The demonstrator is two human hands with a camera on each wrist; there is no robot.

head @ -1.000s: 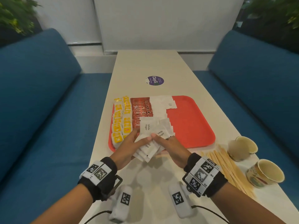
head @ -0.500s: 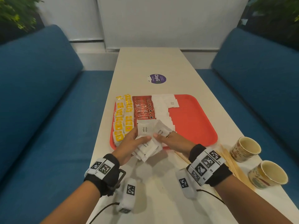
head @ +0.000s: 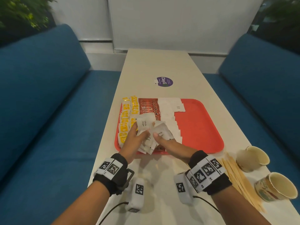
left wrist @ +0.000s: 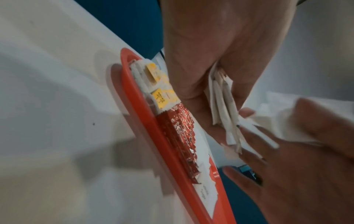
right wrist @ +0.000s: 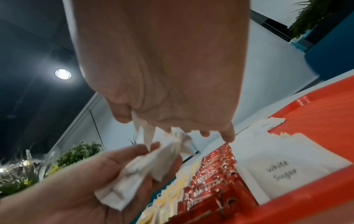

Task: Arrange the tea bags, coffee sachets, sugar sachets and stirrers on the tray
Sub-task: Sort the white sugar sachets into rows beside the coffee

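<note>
Left column of the red tray point(head: 203, 127): yellow tea bags point(head: 125, 120) lie in two overlapped rows against the left rim. Beside them to the right, red coffee sachets point(head: 148, 108) form one shingled column, then comes a white column of laid sugar sachets point(head: 168, 111) reaching toward the near rim.

Centre, above the near edge of the tray: your left hand point(head: 134, 140) grips a fanned bundle of sugar sachets point(head: 146, 142), thumb on top, fingers curled beneath. Your right hand point(head: 168, 143) meets it from the right, thumb and fingers pinching a single white sachet point(head: 161, 133) at the top of the fan. The two hands are together over the bundle.

To do this step well, peel off one sachet only, keep its printed face up, and set it overlapping the last laid one so the column stays straight; hold the bundle firmly so the rest do not spill.

Right, off the tray: the wooden stirrers point(head: 238, 177) lie on the table point(head: 162, 62), not yet arranged, next to two paper cups point(head: 253, 158).
</note>
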